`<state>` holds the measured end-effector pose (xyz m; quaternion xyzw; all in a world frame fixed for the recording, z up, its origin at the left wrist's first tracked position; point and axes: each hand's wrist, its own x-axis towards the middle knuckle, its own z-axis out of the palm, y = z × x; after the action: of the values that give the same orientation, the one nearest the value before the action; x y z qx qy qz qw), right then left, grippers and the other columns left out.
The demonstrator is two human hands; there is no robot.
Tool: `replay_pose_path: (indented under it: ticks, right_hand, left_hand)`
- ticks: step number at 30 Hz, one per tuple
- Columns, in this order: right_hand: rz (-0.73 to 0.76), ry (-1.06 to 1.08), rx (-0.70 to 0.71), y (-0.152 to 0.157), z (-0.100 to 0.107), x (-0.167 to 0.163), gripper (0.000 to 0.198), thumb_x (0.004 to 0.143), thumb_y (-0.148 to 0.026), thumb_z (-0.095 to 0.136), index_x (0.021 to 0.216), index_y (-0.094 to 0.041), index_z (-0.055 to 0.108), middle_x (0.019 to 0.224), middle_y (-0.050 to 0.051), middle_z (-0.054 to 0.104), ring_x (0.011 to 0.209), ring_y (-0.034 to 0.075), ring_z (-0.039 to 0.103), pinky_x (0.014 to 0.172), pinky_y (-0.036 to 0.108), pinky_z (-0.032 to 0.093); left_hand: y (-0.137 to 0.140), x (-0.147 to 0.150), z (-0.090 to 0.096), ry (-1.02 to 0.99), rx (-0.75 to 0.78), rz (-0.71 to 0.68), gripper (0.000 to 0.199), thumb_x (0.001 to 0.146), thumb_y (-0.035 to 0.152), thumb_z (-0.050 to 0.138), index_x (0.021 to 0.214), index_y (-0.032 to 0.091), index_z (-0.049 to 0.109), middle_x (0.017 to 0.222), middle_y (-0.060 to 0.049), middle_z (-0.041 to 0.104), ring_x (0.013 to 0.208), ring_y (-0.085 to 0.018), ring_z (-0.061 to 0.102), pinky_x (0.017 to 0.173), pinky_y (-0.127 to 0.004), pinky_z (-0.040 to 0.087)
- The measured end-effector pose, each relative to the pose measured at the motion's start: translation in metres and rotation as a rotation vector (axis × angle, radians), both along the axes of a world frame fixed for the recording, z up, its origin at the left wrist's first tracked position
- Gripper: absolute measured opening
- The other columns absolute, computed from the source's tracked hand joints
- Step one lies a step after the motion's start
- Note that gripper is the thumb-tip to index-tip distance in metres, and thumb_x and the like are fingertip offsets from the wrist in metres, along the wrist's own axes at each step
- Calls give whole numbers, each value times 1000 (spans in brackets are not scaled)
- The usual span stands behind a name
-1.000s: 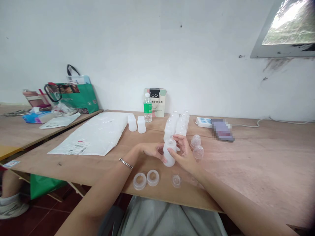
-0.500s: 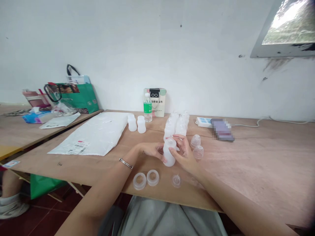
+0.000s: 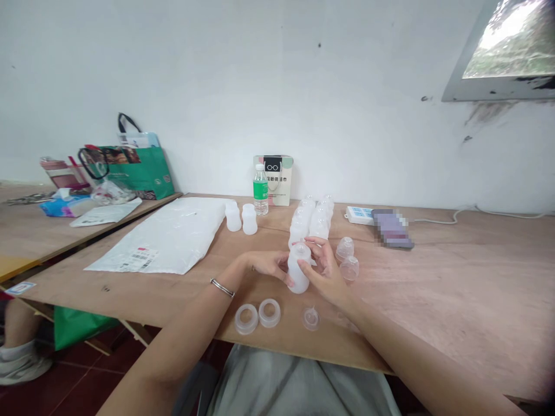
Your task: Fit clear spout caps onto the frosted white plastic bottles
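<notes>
- Here, left hand (image 3: pixel 266 264) and right hand (image 3: pixel 328 276) each grip clamped on one translucent white plastic bottle (image 3: pixel 298 269), upright above the wooden surface (image 3: pixel 433 300).
- Two white plastic rings (image 3: pixel 258 316) near the front edge; two clear domed caps (image 3: pixel 347 259) just right.

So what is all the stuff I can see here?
held bottle: 1, milky white, between both hands
finished bottles: a cluster, white, behind the hands
open bottles: 2, white, by the bag
clear caps: 2, right of hands
rings: 2, whitish, table's near edge
teat: 1, clear, near edge
water bottle: 1, green label, by wall
plastic bag: 1, white, left
table: wooden
left hand: grips bottle
right hand: on bottle top
</notes>
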<state>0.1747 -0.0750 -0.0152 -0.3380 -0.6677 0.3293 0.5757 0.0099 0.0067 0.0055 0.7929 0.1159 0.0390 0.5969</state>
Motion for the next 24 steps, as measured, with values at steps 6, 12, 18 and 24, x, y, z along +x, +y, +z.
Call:
replay_pose_path:
  ticks: [6, 12, 18, 24]
  right_hand:
    - [6, 3, -4, -1, 1, 0, 41, 84, -34, 59, 117, -28, 37, 117, 7, 60, 110, 21, 58, 95, 42, 46]
    - [-16, -5, 7, -1, 2, -1, 41, 83, -34, 60, 116, -28, 38, 110, 6, 61, 105, 20, 59, 95, 42, 45]
    - [-159, -24, 24, 1, 2, -2, 52, 70, -37, 73, 110, -28, 42, 104, 5, 55, 103, 22, 57, 98, 46, 43]
    - [34, 11, 5, -1, 2, 0, 42, 84, -37, 57, 118, -31, 33, 116, 7, 56, 111, 21, 56, 96, 43, 45]
  left_hand:
    - [1, 0, -2, -4, 3, -4, 54, 67, 38, 77, 112, 17, 56, 106, -5, 67, 103, -21, 60, 89, -34, 45]
    - [2, 0, -2, -6, 0, -3, 55, 66, 38, 78, 112, 17, 56, 106, -5, 67, 103, -21, 60, 91, -35, 45]
    - [2, -1, -3, 21, -10, 20, 55, 63, 35, 80, 110, 18, 57, 104, -5, 67, 102, -21, 61, 94, -36, 44]
    - [2, -1, -3, 9, -18, 7, 52, 66, 35, 78, 110, 18, 57, 104, -5, 67, 100, -20, 62, 92, -35, 46]
